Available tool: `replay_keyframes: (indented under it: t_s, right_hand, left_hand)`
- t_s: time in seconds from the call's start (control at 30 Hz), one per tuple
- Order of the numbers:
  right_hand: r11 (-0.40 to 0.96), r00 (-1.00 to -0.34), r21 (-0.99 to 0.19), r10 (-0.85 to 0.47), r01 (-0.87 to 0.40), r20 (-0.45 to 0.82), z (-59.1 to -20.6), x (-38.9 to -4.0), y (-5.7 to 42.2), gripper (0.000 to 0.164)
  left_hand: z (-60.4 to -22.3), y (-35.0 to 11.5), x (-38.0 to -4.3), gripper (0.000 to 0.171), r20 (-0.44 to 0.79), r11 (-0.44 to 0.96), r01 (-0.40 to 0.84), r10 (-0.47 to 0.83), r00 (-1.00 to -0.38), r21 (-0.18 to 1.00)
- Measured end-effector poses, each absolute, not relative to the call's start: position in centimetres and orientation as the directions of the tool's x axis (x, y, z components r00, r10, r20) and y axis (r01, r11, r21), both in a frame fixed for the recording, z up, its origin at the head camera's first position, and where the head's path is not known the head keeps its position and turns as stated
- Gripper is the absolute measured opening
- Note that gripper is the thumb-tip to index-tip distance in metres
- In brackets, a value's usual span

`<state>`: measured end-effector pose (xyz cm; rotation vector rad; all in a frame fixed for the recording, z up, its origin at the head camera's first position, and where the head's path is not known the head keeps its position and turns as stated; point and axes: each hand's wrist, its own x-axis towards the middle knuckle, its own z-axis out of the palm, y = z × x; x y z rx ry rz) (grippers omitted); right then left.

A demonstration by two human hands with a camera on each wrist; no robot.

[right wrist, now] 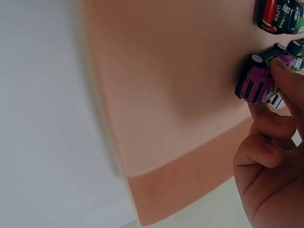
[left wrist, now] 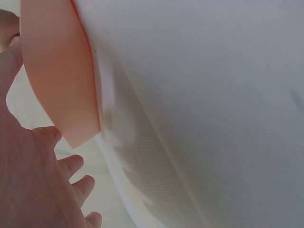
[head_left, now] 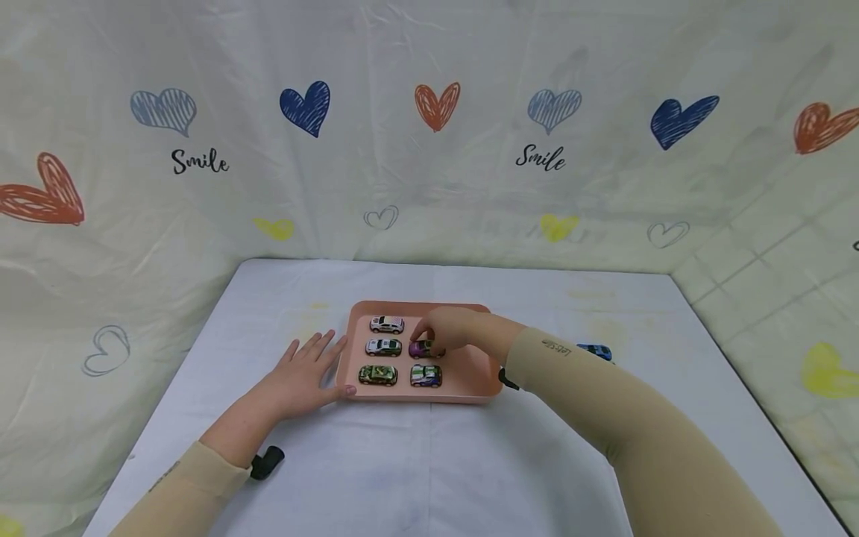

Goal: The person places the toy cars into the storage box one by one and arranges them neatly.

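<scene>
My right hand [head_left: 448, 328] pinches a purple toy car [right wrist: 259, 83] between thumb and finger, over the middle of a pink tray [head_left: 470, 377]. In the tray's left column lie a white toy car [head_left: 386, 324], a white-and-green toy car [head_left: 383, 347] and a camouflage toy car [head_left: 378, 375]. Nearer me than the purple one is a blue, green and white toy car [head_left: 426, 375]. The left hand [head_left: 305, 379] has its fingers spread beside the tray's left edge, the thumb touching its front left corner. In the left wrist view, the tray's wall [left wrist: 61, 71] shows beside that hand.
A blue toy car [head_left: 595, 351] is on the white table [head_left: 335, 470], right of the tray and partly behind the right forearm. A pale curtain [head_left: 429, 171] printed with hearts stands at the back.
</scene>
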<state>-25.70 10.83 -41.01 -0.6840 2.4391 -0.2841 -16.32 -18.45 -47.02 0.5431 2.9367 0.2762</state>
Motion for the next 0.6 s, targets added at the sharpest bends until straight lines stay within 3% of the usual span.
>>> replay_keyframes:
  t_s: [0.6]
  right_hand:
    - [0.832, -0.697, -0.304, -0.554, -0.463, -0.455, -40.65, -25.49, 11.26, 0.048]
  left_hand:
    - [-46.69, -18.25, -16.17, 0.102, -0.109, 0.921, 0.329, 0.356, -0.928, 0.208]
